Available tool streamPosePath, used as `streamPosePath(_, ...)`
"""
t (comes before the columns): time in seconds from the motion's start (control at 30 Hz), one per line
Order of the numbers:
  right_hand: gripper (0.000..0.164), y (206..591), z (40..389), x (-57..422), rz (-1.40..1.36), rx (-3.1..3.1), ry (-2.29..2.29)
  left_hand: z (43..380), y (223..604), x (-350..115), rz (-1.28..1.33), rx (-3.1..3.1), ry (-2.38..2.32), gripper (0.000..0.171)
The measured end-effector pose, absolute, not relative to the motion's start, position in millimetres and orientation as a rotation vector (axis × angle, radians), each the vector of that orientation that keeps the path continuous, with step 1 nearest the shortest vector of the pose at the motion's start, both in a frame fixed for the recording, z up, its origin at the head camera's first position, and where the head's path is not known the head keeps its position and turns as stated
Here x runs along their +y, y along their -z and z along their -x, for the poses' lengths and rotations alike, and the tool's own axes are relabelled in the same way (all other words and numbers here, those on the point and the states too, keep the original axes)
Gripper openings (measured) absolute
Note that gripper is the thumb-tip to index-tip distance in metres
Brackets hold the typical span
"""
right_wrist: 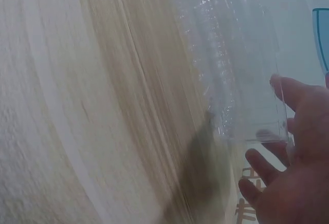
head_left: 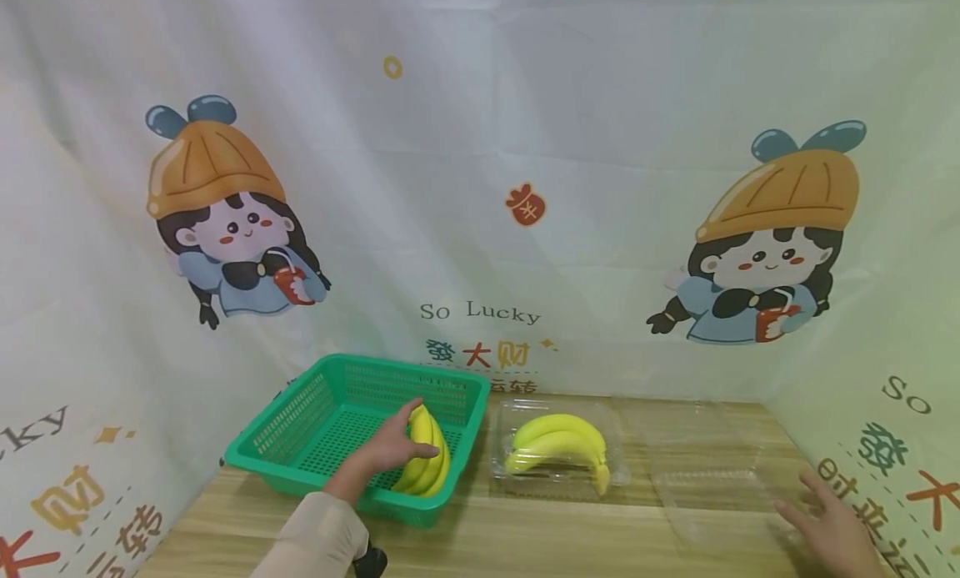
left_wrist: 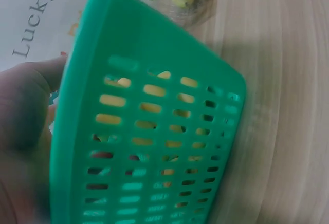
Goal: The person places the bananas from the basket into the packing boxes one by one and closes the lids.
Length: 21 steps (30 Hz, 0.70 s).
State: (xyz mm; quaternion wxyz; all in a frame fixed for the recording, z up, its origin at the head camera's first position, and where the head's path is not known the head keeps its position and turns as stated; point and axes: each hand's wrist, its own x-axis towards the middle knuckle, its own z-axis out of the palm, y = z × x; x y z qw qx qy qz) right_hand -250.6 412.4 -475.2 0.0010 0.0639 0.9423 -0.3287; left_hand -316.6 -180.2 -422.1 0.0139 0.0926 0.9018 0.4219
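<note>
The bananas beside your left hand lie in the front right corner of the green basket, their narrow upper end pointing towards the back wall and their bodies running down along the right side. Your hand reaches in over the front rim, probably because that is the shortest way to fruit tucked into the near corner. Your thumb lies across the bunch and a finger points up by its top end; the other fingers are hidden, so I cannot tell whether you grip it or merely touch it. From the left wrist, yellow shows through the slots of the basket wall, and the rest of the basket floor seen from the head shows bare mesh.

Just right of the basket sits a clear box with more bananas in it, curved crosswise, likely because the bunch fits best that way. Beyond it is a second clear box, in which no fruit shows; it appears to be spread open, which would leave its inside reachable. Your right hand is by its near right edge, fingers loose and apart, grasping nothing. The hand seems placed to steady that edge, though I cannot tell whether it touches.

All three containers stand side by side on the wooden table, before a printed cloth.
</note>
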Motion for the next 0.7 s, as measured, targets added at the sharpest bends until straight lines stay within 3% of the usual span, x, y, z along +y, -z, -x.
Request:
streamPosePath(0.2,0.093,477,249,409,-0.178,2.881,1.145,314,422,-172,-0.305,2.862,-1.086,0.089)
streamPosePath(0.7,0.094,491,241,405,-0.241,2.808,1.281,317,424,-170,-0.194,2.958,-1.095,0.080)
